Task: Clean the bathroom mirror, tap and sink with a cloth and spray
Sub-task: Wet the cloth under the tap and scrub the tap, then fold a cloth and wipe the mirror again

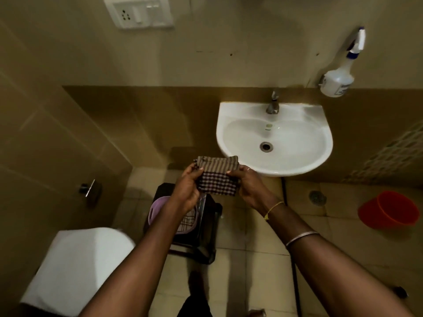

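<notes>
A folded checked and striped cloth is stretched between my two hands, just in front of the sink's near left rim. My left hand pinches its left edge and my right hand pinches its right edge. The white wall-hung sink is behind the cloth, with a metal tap at its back and a drain in the bowl. A white spray bottle with a blue and white trigger hangs on the wall up and to the right of the sink. The mirror is out of view.
A dark stool holding a purple basket stands below my hands. A white toilet lid is at lower left, a red bucket on the tiled floor at right. A floor drain lies near the bucket. A switch plate is on the wall.
</notes>
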`<control>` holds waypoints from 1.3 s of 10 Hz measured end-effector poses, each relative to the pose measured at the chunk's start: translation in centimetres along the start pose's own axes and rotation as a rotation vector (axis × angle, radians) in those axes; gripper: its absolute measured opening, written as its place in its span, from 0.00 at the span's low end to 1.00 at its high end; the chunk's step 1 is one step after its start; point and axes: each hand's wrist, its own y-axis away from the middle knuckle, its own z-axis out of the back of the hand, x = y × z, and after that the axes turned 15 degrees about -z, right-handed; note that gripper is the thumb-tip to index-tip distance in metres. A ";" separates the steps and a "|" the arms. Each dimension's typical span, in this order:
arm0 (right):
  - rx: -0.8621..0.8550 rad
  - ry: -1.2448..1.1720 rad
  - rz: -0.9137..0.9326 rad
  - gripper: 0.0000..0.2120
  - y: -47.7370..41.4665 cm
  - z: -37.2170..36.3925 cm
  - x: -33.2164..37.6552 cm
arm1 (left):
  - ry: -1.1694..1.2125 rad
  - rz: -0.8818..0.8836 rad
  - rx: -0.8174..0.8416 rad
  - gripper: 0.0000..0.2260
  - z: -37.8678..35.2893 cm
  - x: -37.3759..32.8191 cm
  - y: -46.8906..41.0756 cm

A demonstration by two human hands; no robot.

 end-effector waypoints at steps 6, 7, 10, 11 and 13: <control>-0.386 0.261 -0.279 0.14 -22.7 -13.3 -21.8 | -0.727 0.087 -0.165 0.17 25.6 6.1 -7.5; -0.394 0.296 -0.300 0.18 -26.5 -12.7 -24.7 | -0.922 0.152 -0.063 0.21 29.6 11.2 -9.9; -0.382 0.397 -0.364 0.11 -32.8 -12.4 -29.6 | -0.732 0.177 -0.334 0.12 27.7 11.4 -10.7; -0.342 0.493 -0.390 0.10 -32.2 -12.9 -28.7 | -0.884 0.092 -0.237 0.16 26.5 10.6 -10.4; -0.417 0.912 -0.224 0.14 -29.5 -12.3 -26.9 | -1.069 -0.297 -0.195 0.12 26.9 14.3 -10.0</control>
